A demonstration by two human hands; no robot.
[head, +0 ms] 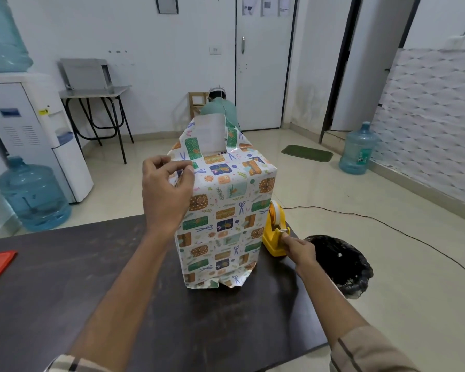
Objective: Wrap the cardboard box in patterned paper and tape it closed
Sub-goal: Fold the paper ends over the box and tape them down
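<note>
left hand (pixel 167 189) pinching paper (pixel 212 135) atop the box (pixel 226 210), right hand (pixel 300 251) pinching tape (pixel 275 214) at the dispenser (pixel 273 244), 3 o'clock; bin (pixel 341 264) beyond

left sleeve (pixel 65 364): beige, dark check lines | right sleeve (pixel 368 350): same

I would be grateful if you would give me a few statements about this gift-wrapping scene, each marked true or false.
1. The paper-covered box stands upright on the dark table. True.
2. The left hand pinches the patterned paper near the box's top. True.
3. The right hand lies flat on the table. False: its fingers grip at the front of the yellow tape dispenser.
4. The tape dispenser stands left of the box. False: it stands right of it.
5. A black-lined bin stands right of the table. True.
</note>
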